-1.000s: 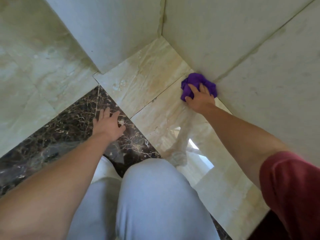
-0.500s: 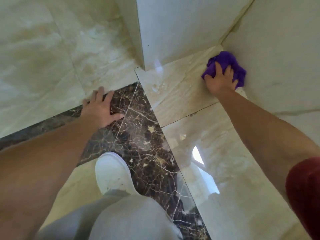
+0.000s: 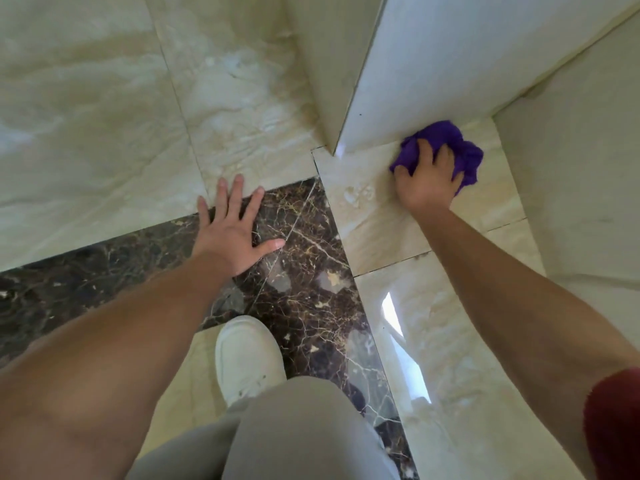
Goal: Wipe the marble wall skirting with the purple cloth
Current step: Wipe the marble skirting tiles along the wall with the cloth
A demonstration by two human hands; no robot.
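Purple cloth (image 3: 446,147) bunched under the gripping right hand (image 3: 427,178) against the marble skirting (image 3: 415,98); left hand (image 3: 235,230) flat, splayed.

The cloth (image 3: 446,147) lies under the right hand (image 3: 427,178) against the skirting (image 3: 415,109); the left hand (image 3: 232,233) rests flat on the floor (image 3: 86,133).

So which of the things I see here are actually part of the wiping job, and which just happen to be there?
Part of the job:
- purple cloth, bunched up
- right hand, pressing the cloth at the foot of the wall
- pale marble skirting

Just there:
- left hand, flat on the dark marble strip
- white shoe
- beige floor tiles
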